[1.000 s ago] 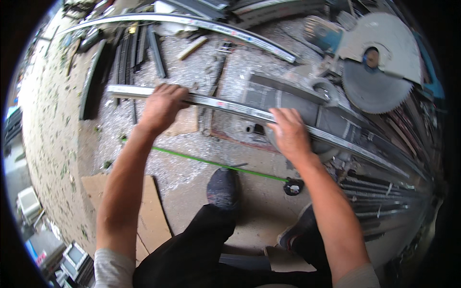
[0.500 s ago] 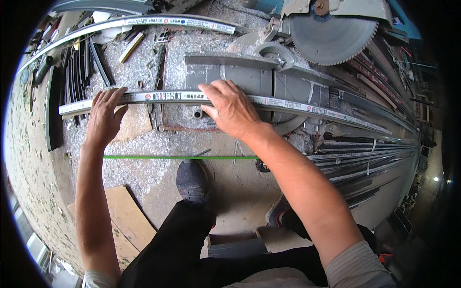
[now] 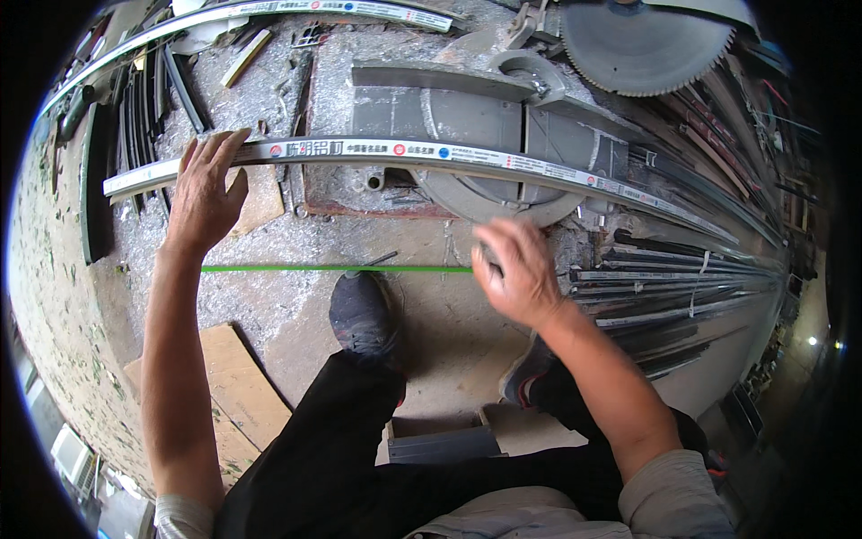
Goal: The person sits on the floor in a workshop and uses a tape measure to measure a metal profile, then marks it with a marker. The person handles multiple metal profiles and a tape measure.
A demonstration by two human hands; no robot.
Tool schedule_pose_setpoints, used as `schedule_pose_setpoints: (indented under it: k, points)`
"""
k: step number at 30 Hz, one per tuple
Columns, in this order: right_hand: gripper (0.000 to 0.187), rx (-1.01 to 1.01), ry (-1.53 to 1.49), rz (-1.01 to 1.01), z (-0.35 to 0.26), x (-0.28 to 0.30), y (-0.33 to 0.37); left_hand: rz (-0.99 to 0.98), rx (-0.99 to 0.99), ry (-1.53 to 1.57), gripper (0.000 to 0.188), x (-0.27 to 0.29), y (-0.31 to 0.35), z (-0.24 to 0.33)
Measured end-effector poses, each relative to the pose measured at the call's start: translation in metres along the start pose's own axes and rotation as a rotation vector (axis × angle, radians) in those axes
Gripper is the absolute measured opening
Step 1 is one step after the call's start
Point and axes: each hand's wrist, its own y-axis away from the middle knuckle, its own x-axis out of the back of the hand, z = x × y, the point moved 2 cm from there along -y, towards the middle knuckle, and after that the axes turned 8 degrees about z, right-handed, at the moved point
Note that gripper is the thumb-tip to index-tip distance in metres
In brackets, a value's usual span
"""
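A long aluminium profile (image 3: 476, 156) with a white printed strip lies across the grey saw bed (image 3: 476, 115). Near its left end, my left hand (image 3: 205, 198) grips it, fingers over the far edge and thumb on the near side. Below the profile, my right hand (image 3: 521, 274) is slightly blurred, its fingers curled round the dark case of a tape measure, which they mostly hide. The green tape blade (image 3: 341, 269) runs left from that hand along the floor, past the toe of my shoe (image 3: 359, 310).
A large circular saw blade (image 3: 646, 49) hangs at the upper right. Several dark profiles (image 3: 664, 292) lie bundled at the right, others (image 3: 144, 135) at the left. Another white-strip profile (image 3: 296, 7) arcs across the back. Cardboard (image 3: 242, 377) and a grey box (image 3: 444, 445) lie near my legs.
My right hand has let go of the profile and come down to the tape measure. My left hand stays on the profile near its left end. The view has shifted slightly.
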Motion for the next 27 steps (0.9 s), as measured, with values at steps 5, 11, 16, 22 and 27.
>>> schedule_pose_setpoints:
  k: [5,11,16,22,27]
  points:
    - [0.049,-0.254,0.082,-0.291,0.002,-0.002,0.089,-0.055,0.006,0.071,0.057,-0.006,-0.001,0.016]
    - [0.071,-0.397,0.226,-0.452,0.01,-0.023,0.122,-0.098,-0.014,0.072,0.058,-0.012,-0.004,0.029]
    - [0.073,-0.37,0.382,-0.521,0.02,-0.038,0.128,-0.114,-0.004,0.035,0.064,-0.014,-0.007,0.035]
    - [0.068,-0.439,0.3,-0.618,0.025,-0.037,0.129,-0.122,-0.032,0.051,0.066,-0.016,-0.009,0.042]
    - [0.068,-0.427,0.061,-0.709,0.01,-0.014,0.106,-0.143,-0.037,0.071,0.068,-0.02,-0.006,0.045]
